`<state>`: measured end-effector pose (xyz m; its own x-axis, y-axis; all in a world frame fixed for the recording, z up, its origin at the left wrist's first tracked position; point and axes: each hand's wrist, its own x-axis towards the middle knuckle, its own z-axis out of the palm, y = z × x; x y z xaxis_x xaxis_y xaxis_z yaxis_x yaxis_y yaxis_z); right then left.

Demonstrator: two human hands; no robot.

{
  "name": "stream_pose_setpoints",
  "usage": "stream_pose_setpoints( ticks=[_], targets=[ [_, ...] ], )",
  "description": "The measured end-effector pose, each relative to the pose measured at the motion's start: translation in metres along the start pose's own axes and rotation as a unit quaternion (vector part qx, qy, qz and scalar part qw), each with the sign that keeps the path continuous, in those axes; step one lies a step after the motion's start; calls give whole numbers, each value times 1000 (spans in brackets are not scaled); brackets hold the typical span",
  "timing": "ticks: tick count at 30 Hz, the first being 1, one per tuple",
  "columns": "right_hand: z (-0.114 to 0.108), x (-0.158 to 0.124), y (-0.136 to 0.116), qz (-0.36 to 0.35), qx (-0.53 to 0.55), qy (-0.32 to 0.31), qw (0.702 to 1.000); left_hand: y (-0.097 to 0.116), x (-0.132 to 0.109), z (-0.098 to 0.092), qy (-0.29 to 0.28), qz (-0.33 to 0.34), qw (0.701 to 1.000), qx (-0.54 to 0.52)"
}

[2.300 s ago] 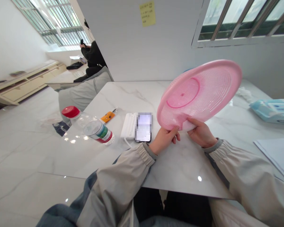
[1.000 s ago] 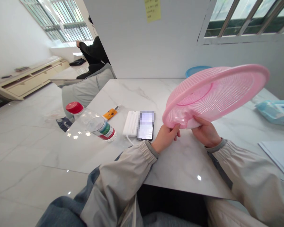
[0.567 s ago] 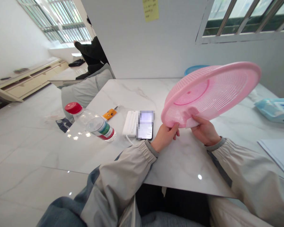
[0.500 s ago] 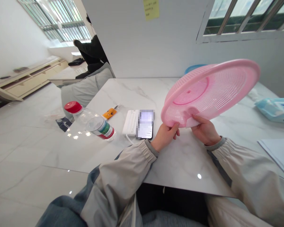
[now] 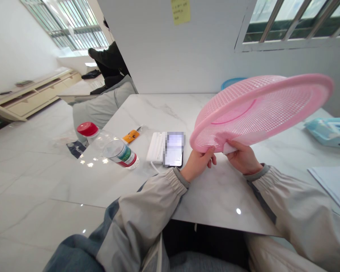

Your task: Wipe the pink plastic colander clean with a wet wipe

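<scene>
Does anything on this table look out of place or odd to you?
Mainly the clear plastic water bottle with the red cap: it lies on its side on the marble table instead of standing upright. The pink mesh basket, held tilted by the left hand and right hand, shows no visible damage.

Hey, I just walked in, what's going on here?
A person seated at a marble table is holding up a pink plastic colander, tilted, with both hands. The left hand grips its rim, while the right hand holds a white cloth against the edge. A phone, a white power bank and a red-capped water bottle lying on its side are on the table to their left.
</scene>
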<state>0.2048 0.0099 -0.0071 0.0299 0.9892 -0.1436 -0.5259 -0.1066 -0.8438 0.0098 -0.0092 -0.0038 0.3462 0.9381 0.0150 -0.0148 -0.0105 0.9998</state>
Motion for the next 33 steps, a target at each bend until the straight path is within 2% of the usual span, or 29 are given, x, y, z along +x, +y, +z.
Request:
stream_pose_setpoints(
  ticks=[13,21,33],
  targets=[
    [4,-2,2,-22,0,31,999,1,-1,0,0,-25,1000,15],
    [9,-6,-5,-8,19,15,1000,0,-1,0,-5,-11,1000,13],
    [8,-7,-4,-6,-15,-23,1000,-3,1,0,-17,1,1000,-19]
  ],
)
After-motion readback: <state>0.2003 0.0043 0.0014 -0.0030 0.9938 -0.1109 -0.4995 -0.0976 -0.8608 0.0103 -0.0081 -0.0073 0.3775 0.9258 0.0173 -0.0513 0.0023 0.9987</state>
